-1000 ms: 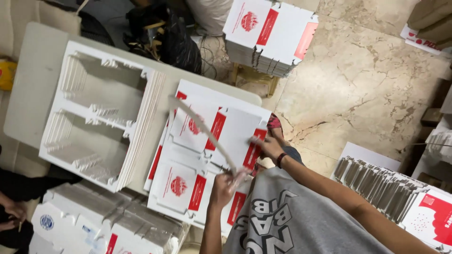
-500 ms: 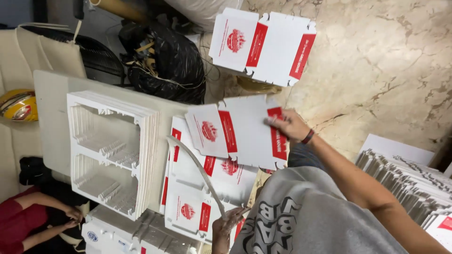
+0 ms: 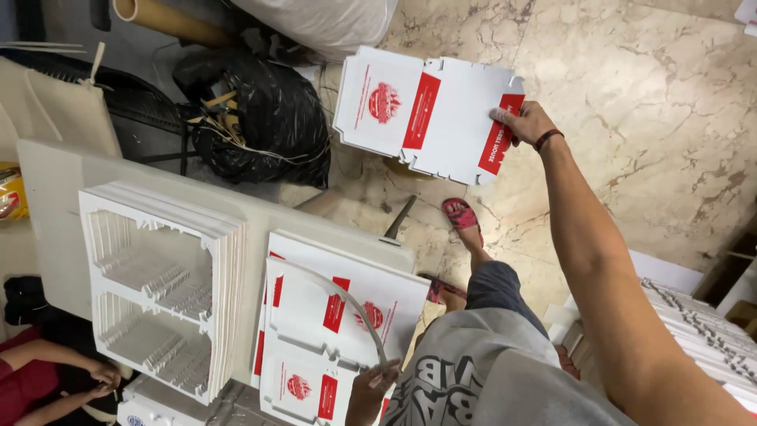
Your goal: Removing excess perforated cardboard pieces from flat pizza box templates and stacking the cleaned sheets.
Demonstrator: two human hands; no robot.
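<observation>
My right hand (image 3: 527, 123) is stretched out over the floor and grips the edge of a flat white-and-red box blank (image 3: 426, 110), holding it above a pile of the same blanks. My left hand (image 3: 369, 388), low in the view, pinches a curved strip of white card scrap (image 3: 347, 298). That strip arcs over the stack of printed white-and-red sheets (image 3: 315, 347) lying on the white table (image 3: 55, 205). My grey printed shirt fills the bottom middle.
A thick stack of cut-out white waste frames (image 3: 162, 284) sits on the table's left. A black bag (image 3: 260, 118), a cardboard tube (image 3: 169, 22) and a white sack lie on the marble floor. Another person's arms (image 3: 59, 375) show bottom left. More flat blanks (image 3: 694, 315) are stacked right.
My right hand has lifted one blank off the table stack and carried it away out over the floor pile. My left hand stays on the strip near the stack's near edge.
</observation>
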